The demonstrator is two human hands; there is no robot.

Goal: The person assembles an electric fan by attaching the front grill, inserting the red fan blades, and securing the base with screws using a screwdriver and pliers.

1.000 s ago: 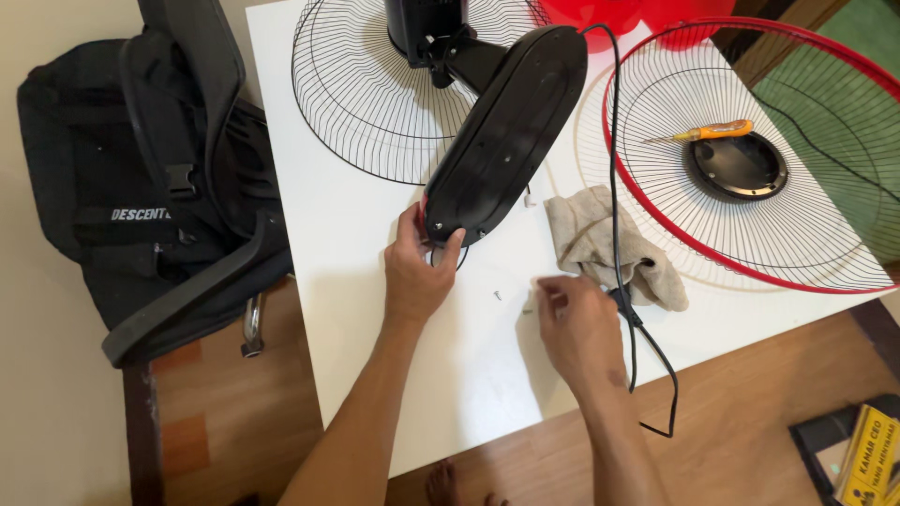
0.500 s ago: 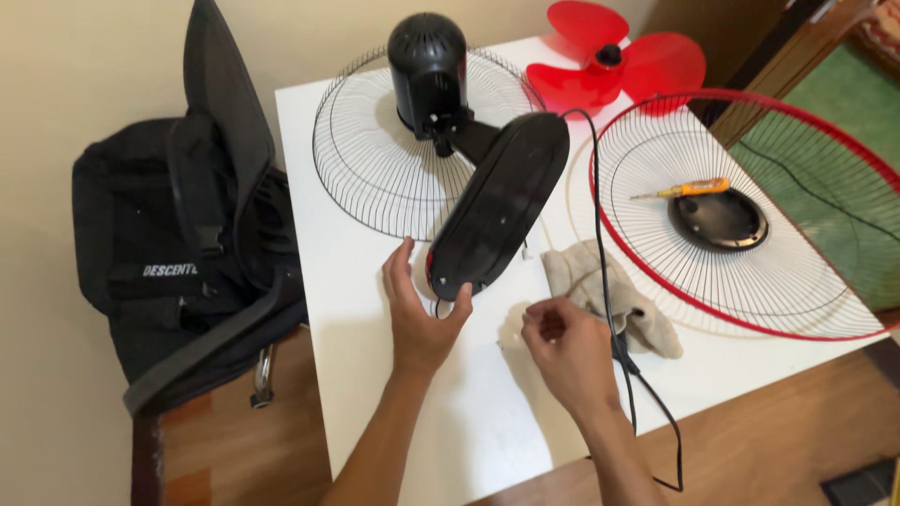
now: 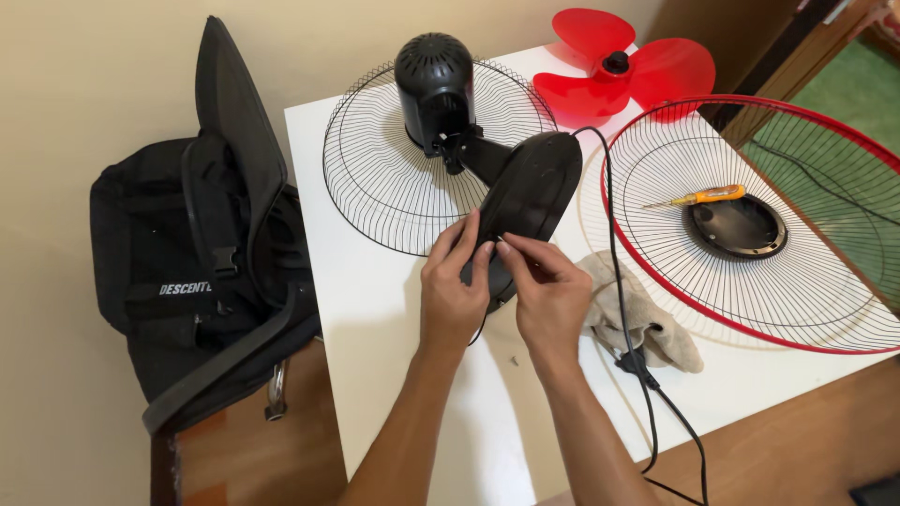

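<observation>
The fan base [image 3: 530, 201], a black oval plate, lies tilted on the white table [image 3: 375, 309], joined by its neck to the black motor housing [image 3: 433, 80] that stands on the black rear grille [image 3: 394, 178]. Both hands meet at the base's near end. The left hand [image 3: 452, 298] wraps that end from the left, fingers curled over the edge. The right hand [image 3: 548, 290] is pinched at the same edge, thumb and forefinger closed together on something too small to identify; whether it is a screw or a clip cannot be told. The hands touch one another.

Judgement on the step in hand: the work appears to be fine fitting at the base's underside. It is best done with the left hand bracing the base firmly so it does not rock on the neck, and the right hand working straight on. A small loose speck [image 3: 513, 360] lies on the table near the wrists and could roll off.

The black power cord [image 3: 619, 281] runs from the base past the right wrist and off the table edge. A beige cloth [image 3: 647, 323] lies beside the right hand. Further right, the red-rimmed front grille [image 3: 797, 281] holds a black cap [image 3: 736, 227] and an orange screwdriver [image 3: 698, 197]. The red blade [image 3: 623, 66] lies at the far edge. A black bag [image 3: 202, 272] sits left of the table.
</observation>
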